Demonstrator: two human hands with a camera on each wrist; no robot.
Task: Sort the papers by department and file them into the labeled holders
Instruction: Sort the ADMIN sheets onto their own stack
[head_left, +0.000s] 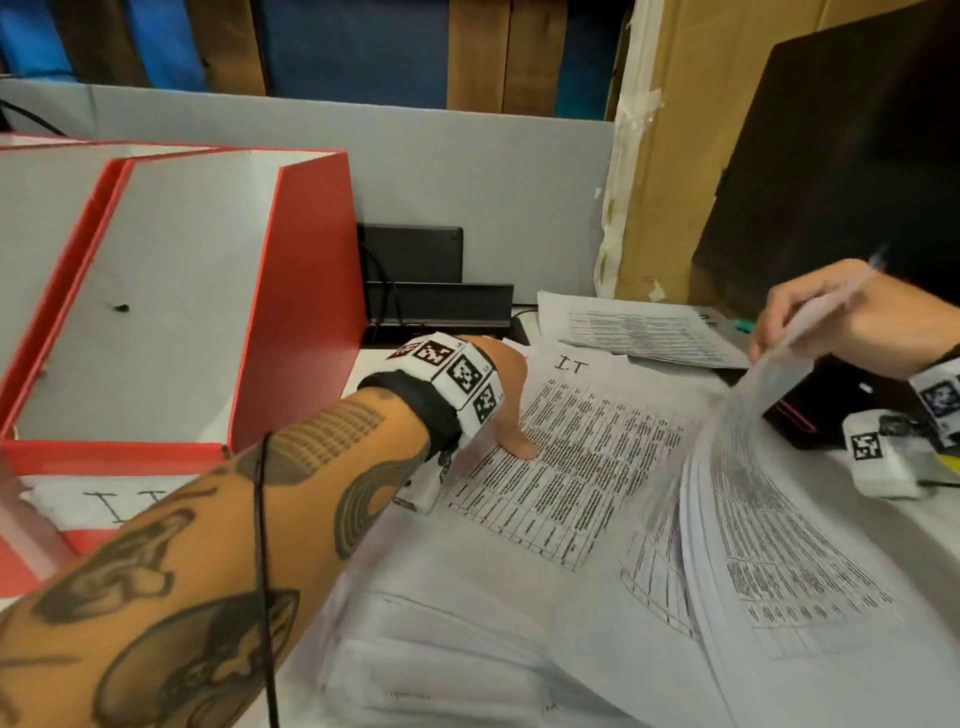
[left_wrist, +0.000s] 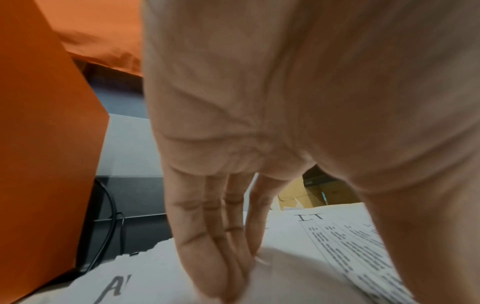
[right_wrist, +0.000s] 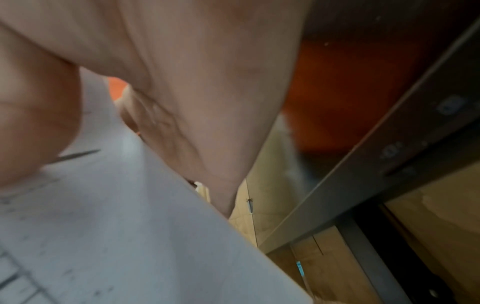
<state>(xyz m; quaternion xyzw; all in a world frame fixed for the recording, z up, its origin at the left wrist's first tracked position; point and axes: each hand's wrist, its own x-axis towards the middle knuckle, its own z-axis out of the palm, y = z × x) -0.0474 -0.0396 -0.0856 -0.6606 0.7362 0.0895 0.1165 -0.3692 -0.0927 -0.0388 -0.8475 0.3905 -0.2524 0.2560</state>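
Head view shows the sorting step under way: the left hand (head_left: 511, 415) lies with straight fingers pressed flat on the sheet headed IT (head_left: 571, 447), holding nothing, while the right hand (head_left: 841, 317) pinches the corner of a lifted sheet (head_left: 779, 364) between thumb and fingers, peeling it up off the stack of papers (head_left: 779, 561) just right of the IT sheet. To my eye the lifted page is being read for its department, and the next move calls for carrying it to its pile or holder. The red holder labeled IT (head_left: 306, 291) stands just left of the IT sheet, its mouth open toward the person. Beyond the IT sheet lies another printed sheet (head_left: 639, 327). The path left to the holder looks open above the left forearm; right of the stack a small black box (head_left: 810, 410) crowds the edge.
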